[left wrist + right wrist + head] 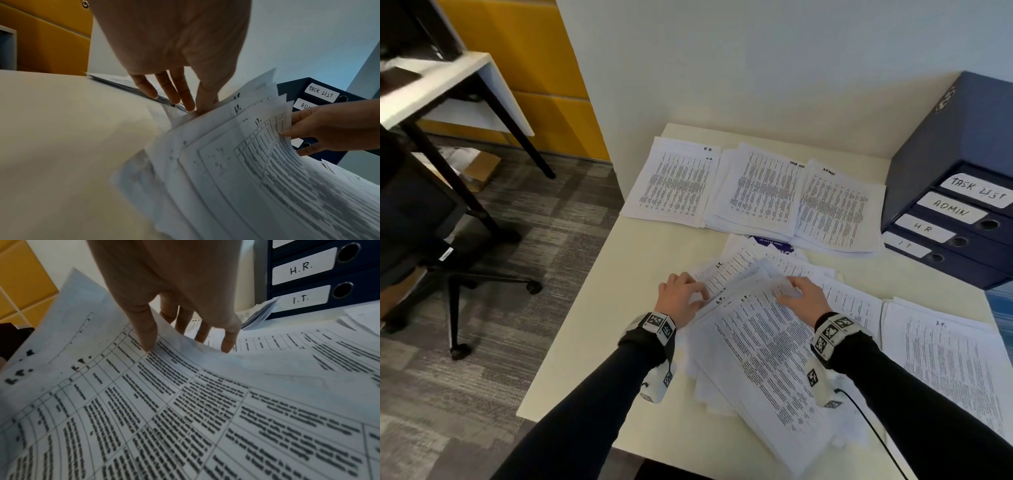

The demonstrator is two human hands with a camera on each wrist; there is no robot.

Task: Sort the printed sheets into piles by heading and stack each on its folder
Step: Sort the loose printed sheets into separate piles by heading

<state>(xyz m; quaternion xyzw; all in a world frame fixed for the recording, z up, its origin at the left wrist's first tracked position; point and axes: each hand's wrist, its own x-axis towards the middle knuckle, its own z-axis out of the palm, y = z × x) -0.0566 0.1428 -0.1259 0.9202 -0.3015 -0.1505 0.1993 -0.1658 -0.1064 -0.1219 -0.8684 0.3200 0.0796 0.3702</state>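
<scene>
Head view is showing the left hand pinching the loose fan of white printed sheets at its left edge, while the right hand is gripping its lifted far corner between thumb and fingers.

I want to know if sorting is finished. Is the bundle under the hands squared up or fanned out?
Fanned out: the bundle has staggered sheet edges, and the right hand lifts its top corner.
</scene>
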